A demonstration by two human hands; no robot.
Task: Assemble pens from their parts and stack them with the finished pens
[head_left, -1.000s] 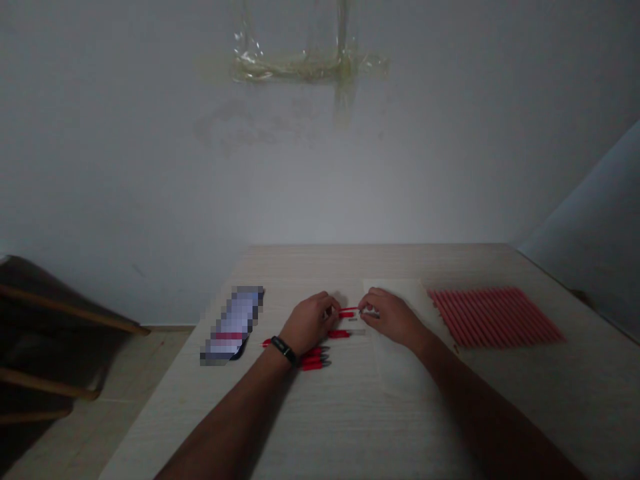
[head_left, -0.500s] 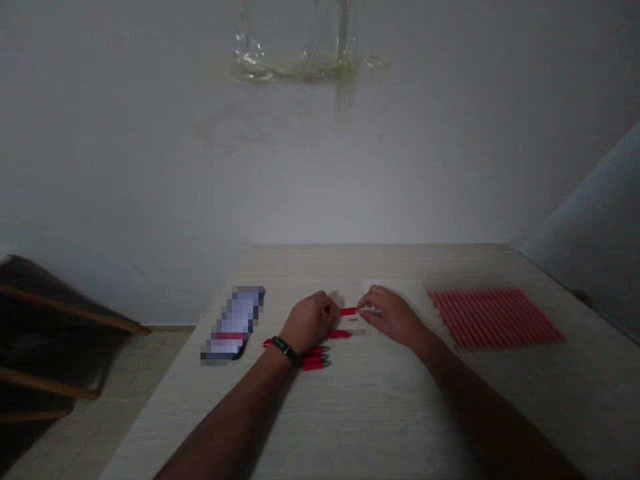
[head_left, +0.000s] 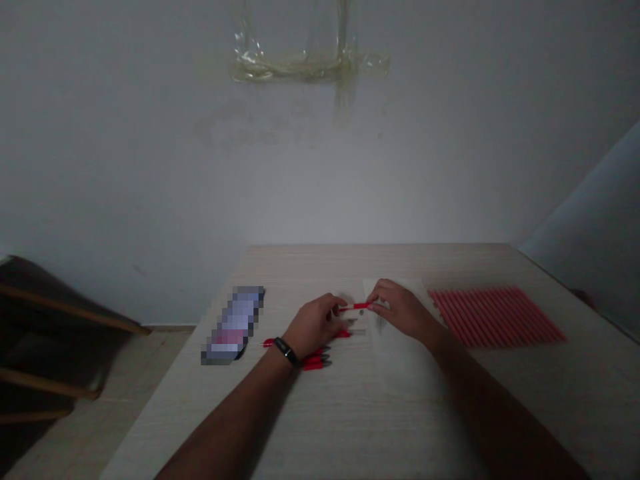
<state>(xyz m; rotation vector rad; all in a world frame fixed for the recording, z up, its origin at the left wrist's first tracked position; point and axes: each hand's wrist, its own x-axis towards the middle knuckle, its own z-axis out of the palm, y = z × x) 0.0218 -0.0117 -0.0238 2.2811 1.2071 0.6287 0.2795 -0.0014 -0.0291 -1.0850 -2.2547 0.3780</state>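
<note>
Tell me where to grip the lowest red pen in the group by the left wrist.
Probably pinch the lowest red pen mid-barrel, coming from the near side: it lies flat on the tabletop with its dark tip pointing right, and the left hand sits beyond it.

- Pixelated object (head_left: pixel 233 325), left of your hands: blurred into blocks; you cannot tell its kind.
- Red pen barrel (head_left: pixel 354 307): both ends hidden by your left hand (head_left: pixel 315 325) and right hand (head_left: pixel 403 310).
- Red pens (head_left: pixel 315 361): upper parts hidden beneath your left wrist.
- Small grey pieces (head_left: pixel 353 322): too small to tell.
- Your 2 forearms: cut off by the lower edge.
- Clear tape (head_left: pixel 300 69): cut off by the upper edge.
</note>
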